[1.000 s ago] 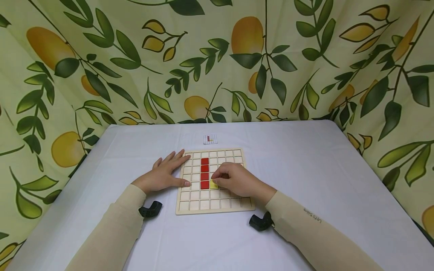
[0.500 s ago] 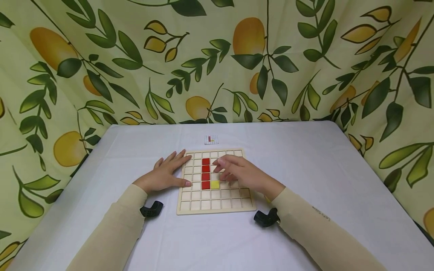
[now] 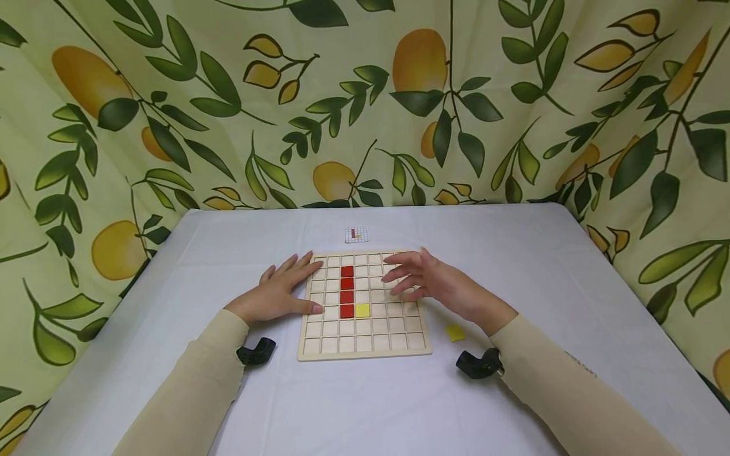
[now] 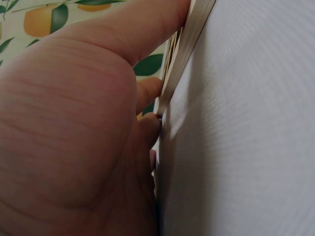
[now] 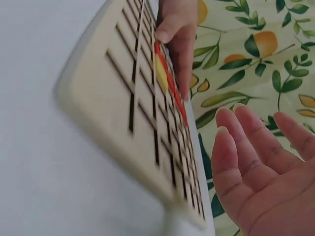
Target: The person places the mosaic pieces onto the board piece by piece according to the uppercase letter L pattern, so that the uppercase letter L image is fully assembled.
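A light wooden grid board [image 3: 364,344] lies flat on the table. Several red tiles [image 3: 347,297] form one column in it, and a yellow tile [image 3: 362,310] sits in the cell right of the lowest red one. My left hand [image 3: 275,294] lies spread at the board's left edge, with thumb and index fingertips on it. Over the board's right side is my right hand [image 3: 439,282], fingers loosely extended and holding nothing. The right wrist view shows its bare palm side [image 5: 266,177]. Another yellow tile [image 3: 455,332] lies on the cloth, below the right wrist.
A small card with a printed grid pattern [image 3: 356,235] lies beyond the board. White cloth [image 3: 353,405] covers the table, and a fruit-patterned curtain [image 3: 342,95] hangs behind and at the sides. Black wrist cameras [image 3: 256,352] are worn on both forearms.
My right hand has let go of the yellow tile in the board and moved to the right, its fingers opening. The loose yellow tile has come into sight. My left hand stays in place.
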A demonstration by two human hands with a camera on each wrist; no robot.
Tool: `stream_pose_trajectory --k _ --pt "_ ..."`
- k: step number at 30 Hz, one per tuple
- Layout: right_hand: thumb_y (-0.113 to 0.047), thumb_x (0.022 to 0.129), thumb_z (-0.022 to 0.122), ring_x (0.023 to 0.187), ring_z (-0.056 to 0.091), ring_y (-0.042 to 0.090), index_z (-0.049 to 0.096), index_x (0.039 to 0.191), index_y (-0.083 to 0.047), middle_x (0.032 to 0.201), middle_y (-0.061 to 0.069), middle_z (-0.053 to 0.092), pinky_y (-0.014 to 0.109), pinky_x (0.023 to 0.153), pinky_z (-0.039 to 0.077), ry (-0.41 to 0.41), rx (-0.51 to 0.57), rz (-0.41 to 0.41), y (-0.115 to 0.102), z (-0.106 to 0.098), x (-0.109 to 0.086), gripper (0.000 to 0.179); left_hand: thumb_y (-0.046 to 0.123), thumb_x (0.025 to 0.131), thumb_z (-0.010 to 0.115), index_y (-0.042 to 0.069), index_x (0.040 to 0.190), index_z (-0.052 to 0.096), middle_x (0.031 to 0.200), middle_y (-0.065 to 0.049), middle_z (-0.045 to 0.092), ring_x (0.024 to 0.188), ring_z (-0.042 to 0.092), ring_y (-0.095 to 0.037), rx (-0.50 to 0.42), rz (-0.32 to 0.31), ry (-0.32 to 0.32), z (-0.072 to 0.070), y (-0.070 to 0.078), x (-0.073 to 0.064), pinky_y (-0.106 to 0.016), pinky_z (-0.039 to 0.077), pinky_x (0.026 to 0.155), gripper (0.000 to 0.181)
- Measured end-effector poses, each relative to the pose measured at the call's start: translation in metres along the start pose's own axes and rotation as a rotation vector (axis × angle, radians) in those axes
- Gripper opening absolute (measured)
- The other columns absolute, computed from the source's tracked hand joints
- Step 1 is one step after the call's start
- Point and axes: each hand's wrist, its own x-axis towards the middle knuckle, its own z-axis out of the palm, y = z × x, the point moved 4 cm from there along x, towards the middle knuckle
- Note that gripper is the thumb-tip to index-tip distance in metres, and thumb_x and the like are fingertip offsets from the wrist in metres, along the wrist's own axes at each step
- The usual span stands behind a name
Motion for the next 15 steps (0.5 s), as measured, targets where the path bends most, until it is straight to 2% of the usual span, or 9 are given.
stream_pose_trajectory --k 10,15 --pt "-0.058 0.117 0.014 0.129 0.058 0.049 0.036 0.163 0.006 0.146 0.027 0.059 0.051 0.104 0.052 0.056 -0.024 0.033 0.016 -0.034 -0.042 0.083 0.071 0.084 0.082 0.027 0.174 0.032 0.182 -0.002 0.009 0.166 -0.006 -0.034 -0.004 -0.003 0.008 0.001 0.000 0.002 -0.063 -0.011 0.126 0.112" --pt "-0.052 0.118 0.013 0.130 0.058 0.050 0.037 0.163 0.006 0.147 0.027 0.059 0.045 0.103 0.053 0.110 -0.069 0.062 0.023 -0.049 -0.060 0.077 0.071 0.084 0.082 0.027 0.174 0.033 0.182 -0.003 0.010 0.166 -0.005 -0.034 -0.002 -0.003 0.007 0.001 0.001 0.002 -0.063 -0.010 0.126 0.112"
